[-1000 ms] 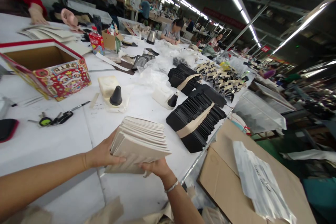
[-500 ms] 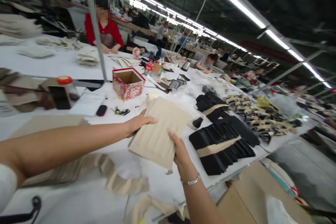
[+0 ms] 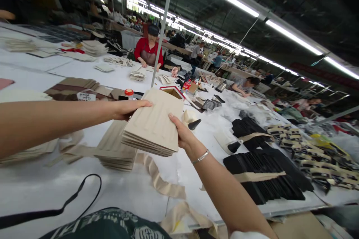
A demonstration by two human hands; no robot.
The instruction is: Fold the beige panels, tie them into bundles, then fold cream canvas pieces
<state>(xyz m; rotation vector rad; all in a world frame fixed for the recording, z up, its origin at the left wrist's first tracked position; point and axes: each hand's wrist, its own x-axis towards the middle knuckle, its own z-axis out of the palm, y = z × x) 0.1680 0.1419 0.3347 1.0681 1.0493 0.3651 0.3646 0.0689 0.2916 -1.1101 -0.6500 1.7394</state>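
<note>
Between my two hands is a stack of beige fabric panels (image 3: 154, 119), lifted above the table and tilted, with raised ridges on its top piece. My left hand (image 3: 130, 108) grips the stack's left edge, thumb on top and fingers hidden beneath. On the opposite edge my right hand (image 3: 183, 132) is closed, its thumb over the top; a silver bracelet circles that wrist. Below and left lies another pile of beige panels (image 3: 116, 147) on the white table (image 3: 126, 194). A beige fabric strip (image 3: 158, 179) curls across the table beside that pile.
Black bundled pieces (image 3: 263, 179) with a beige band lie at the right, near black-and-beige parts (image 3: 303, 149). Behind the held stack stand a red-rimmed box (image 3: 175, 91) and a metal pole (image 3: 164, 26). A person in red (image 3: 148, 50) works across the table. A black strap (image 3: 67, 201) lies front left.
My hands have carried the panel stack left, over toward the beige pile, and its layered front edge now shows. The camera view has turned left, shifting the surroundings rightward.
</note>
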